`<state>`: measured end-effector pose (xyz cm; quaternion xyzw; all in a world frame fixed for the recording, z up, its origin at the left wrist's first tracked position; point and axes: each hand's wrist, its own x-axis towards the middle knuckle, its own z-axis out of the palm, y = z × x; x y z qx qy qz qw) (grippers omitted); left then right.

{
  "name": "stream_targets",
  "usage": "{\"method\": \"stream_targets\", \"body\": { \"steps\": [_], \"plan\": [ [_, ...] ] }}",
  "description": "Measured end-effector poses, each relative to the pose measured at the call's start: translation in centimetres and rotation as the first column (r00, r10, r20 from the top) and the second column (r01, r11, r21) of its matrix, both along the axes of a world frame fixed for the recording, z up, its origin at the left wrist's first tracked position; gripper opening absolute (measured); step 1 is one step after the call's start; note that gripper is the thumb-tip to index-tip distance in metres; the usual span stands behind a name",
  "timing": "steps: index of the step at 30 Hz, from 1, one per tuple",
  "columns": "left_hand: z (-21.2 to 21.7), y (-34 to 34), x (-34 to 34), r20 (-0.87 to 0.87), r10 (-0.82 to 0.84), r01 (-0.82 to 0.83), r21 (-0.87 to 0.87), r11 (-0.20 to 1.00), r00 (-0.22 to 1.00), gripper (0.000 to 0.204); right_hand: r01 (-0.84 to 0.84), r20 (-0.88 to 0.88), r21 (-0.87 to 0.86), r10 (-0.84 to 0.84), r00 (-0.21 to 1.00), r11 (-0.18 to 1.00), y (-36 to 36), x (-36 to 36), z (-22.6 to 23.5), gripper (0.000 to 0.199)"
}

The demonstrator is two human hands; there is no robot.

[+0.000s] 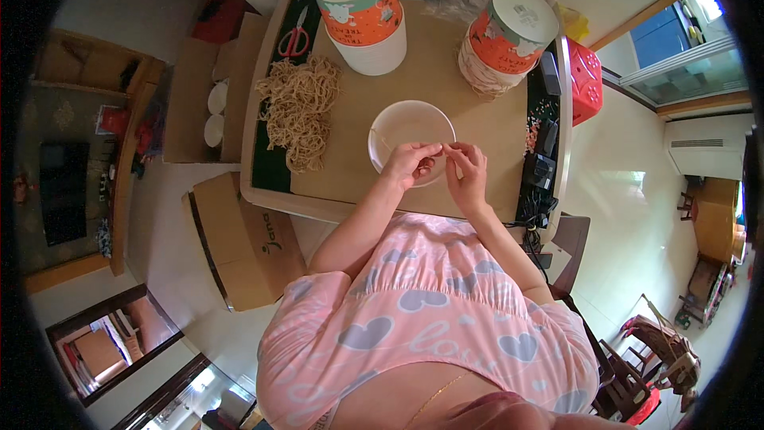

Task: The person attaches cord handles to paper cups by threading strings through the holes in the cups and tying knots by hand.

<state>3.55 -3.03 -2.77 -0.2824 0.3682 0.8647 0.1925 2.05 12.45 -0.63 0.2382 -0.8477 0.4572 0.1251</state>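
A white paper tub (pixel 406 115) stands with its mouth up near the table's front edge, and a short thin strand shows against its inner left wall. Over the tub's near right rim, my left hand (pixel 410 165) is closed in a pinch. My right hand (pixel 466 173) pinches too, its fingertips meeting those of the left. What they hold between them is too small to make out. To the left lies a loose heap of tan twine (pixel 301 111). Scissors with red handles (pixel 294 41) rest behind the heap.
Orange-and-green printed tubs stand upside down in stacks, one at back left (pixel 358 16) and one at back right (pixel 513 32). Black adapters and cables (pixel 539 171) line the right edge. A red plastic stool (pixel 585 84) and cardboard boxes (pixel 251 243) flank the table (pixel 334 205).
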Motion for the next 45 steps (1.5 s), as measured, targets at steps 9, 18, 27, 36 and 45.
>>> {"method": "stream_targets", "body": {
  "steps": [9, 18, 27, 36, 45],
  "plan": [
    [0.7, -0.3, 0.3, -0.099, -0.143, 0.095, -0.385, 0.918, 0.985, 0.008, -0.188, 0.287, -0.138, 0.221, 0.932, 0.972, 0.7, -2.2, -0.2, 0.014],
    [2.6, -0.6, 0.4, -0.093, -0.116, 0.067, -0.418, 0.906, 0.989, 0.011, -0.172, 0.352, -0.112, 0.201, 0.914, 0.979, 0.4, -2.9, 0.0, 0.006],
    [1.9, -0.2, 0.4, -0.140, -0.169, 0.068, -0.541, 0.838, 0.976, 0.010, -0.162, 0.328, -0.123, 0.194, 0.925, 0.979, 0.1, -2.7, -0.5, 0.007],
    [1.6, 0.3, 0.7, -0.233, -0.137, -0.006, -0.526, 0.851, 0.963, 0.011, -0.126, 0.300, -0.115, 0.155, 0.941, 0.985, -0.2, -2.4, -0.5, 0.007],
    [1.5, 0.0, 0.5, -0.221, -0.131, -0.016, -0.560, 0.828, 0.966, 0.012, -0.135, 0.308, -0.137, 0.172, 0.936, 0.981, -0.3, -2.4, -0.6, 0.008]
  ]
}}
